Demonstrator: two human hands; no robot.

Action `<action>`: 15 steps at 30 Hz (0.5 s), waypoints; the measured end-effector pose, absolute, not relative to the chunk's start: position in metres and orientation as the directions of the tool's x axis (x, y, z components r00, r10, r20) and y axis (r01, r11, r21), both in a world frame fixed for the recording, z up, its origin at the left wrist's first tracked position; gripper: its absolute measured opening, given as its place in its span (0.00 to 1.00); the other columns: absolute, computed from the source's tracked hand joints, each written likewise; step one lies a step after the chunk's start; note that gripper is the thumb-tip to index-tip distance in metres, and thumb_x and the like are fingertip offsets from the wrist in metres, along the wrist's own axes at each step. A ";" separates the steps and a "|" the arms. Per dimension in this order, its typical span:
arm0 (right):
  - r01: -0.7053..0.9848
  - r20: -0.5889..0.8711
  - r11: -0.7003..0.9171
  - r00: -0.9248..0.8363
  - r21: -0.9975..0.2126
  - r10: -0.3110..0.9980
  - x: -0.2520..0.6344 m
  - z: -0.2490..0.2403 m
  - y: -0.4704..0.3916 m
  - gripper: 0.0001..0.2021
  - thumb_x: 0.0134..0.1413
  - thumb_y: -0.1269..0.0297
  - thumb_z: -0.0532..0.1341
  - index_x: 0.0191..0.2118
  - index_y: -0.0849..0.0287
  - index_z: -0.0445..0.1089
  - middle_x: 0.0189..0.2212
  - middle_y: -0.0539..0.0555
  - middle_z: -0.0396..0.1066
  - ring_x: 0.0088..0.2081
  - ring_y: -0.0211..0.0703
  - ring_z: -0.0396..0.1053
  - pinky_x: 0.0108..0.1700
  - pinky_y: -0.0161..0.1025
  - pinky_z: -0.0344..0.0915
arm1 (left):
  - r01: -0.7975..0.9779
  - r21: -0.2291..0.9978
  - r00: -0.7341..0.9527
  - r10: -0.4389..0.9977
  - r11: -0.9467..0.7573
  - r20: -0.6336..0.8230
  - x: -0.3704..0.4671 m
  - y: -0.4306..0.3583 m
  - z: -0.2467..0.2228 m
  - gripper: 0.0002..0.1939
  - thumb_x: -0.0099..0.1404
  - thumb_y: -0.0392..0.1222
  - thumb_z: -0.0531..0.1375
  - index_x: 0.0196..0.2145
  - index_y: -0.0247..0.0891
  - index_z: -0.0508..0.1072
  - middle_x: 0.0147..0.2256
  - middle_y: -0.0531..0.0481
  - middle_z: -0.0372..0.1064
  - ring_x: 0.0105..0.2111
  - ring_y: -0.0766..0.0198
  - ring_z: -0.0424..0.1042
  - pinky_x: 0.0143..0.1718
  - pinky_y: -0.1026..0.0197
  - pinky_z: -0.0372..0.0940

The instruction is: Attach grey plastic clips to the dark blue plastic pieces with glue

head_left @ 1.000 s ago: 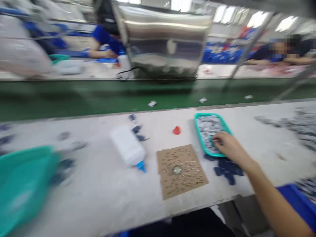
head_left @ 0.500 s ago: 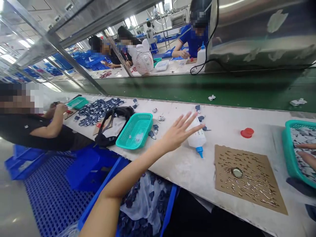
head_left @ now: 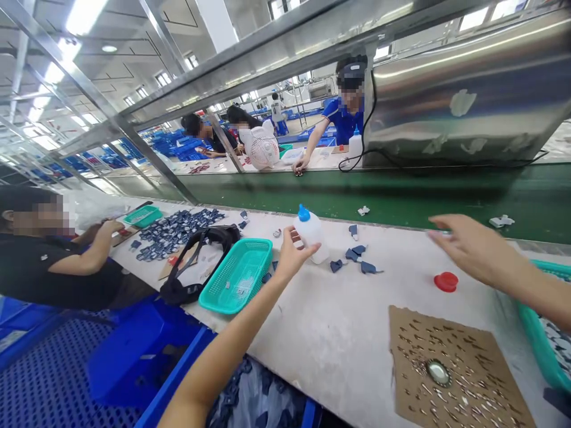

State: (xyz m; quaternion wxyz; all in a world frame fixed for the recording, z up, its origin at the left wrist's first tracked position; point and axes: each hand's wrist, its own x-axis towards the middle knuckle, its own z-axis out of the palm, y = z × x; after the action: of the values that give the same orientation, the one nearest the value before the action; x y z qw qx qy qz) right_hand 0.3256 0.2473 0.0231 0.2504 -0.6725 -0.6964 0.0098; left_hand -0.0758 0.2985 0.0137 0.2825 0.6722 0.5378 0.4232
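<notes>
My left hand (head_left: 292,252) is wrapped round a white squeeze bottle (head_left: 311,241) with a blue nozzle cap, which stands upright, slightly tilted, over the table. Just right of the bottle lie several small dark blue fabric pieces (head_left: 354,254). My right hand (head_left: 473,246) is over the far right of the table, near the green belt, its fingers drawn together. Whatever sits between those fingertips is too small to make out. Below that hand are a red plastic cap (head_left: 446,282) and a brown cardboard sheet (head_left: 464,368) dotted with glue, bearing a round metal cap (head_left: 438,373).
A turquoise basket (head_left: 236,276) and a black strap-like item (head_left: 178,291) lie to the left. Another turquoise basket (head_left: 530,321) holds pale pieces at right. White pieces rest on the green belt (head_left: 401,199). A co-worker (head_left: 57,249) sits at left; another reaches over the belt's far edge.
My left hand has closed on the bottle, which was lying down, and brought it upright and leftward. My right hand has left the right basket for the space near the belt.
</notes>
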 end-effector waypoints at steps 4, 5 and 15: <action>0.954 0.198 0.022 0.040 -0.299 0.979 0.215 0.037 0.376 0.28 0.68 0.45 0.59 0.65 0.58 0.62 0.60 0.63 0.65 0.56 0.53 0.69 0.56 0.57 0.72 | 0.373 0.913 -0.110 0.969 -0.167 0.222 -0.065 0.315 -0.007 0.40 0.54 0.50 0.72 0.57 0.40 0.57 0.57 0.34 0.66 0.57 0.47 0.72 0.54 0.44 0.74; 0.958 0.164 0.007 0.042 -0.286 0.986 0.194 0.035 0.396 0.26 0.68 0.48 0.60 0.62 0.58 0.64 0.59 0.62 0.66 0.56 0.52 0.69 0.56 0.56 0.72 | 0.353 0.922 -0.129 0.967 -0.160 0.217 -0.062 0.317 -0.009 0.40 0.53 0.51 0.73 0.56 0.40 0.57 0.57 0.35 0.66 0.57 0.47 0.72 0.54 0.44 0.73; 0.980 0.040 -0.161 0.166 -0.113 0.985 0.283 0.023 0.450 0.23 0.67 0.52 0.63 0.60 0.60 0.66 0.58 0.61 0.67 0.56 0.52 0.69 0.58 0.56 0.71 | 0.287 0.952 -0.124 0.982 -0.102 0.142 -0.077 0.326 -0.004 0.46 0.45 0.58 0.75 0.54 0.43 0.58 0.54 0.40 0.67 0.57 0.43 0.71 0.59 0.32 0.69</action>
State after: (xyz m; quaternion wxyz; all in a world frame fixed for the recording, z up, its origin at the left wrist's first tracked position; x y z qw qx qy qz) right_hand 0.2832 0.4500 0.0229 0.0563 -0.7615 -0.6454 0.0214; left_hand -0.0775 0.3262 -0.0037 0.3554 0.5585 0.5683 0.4887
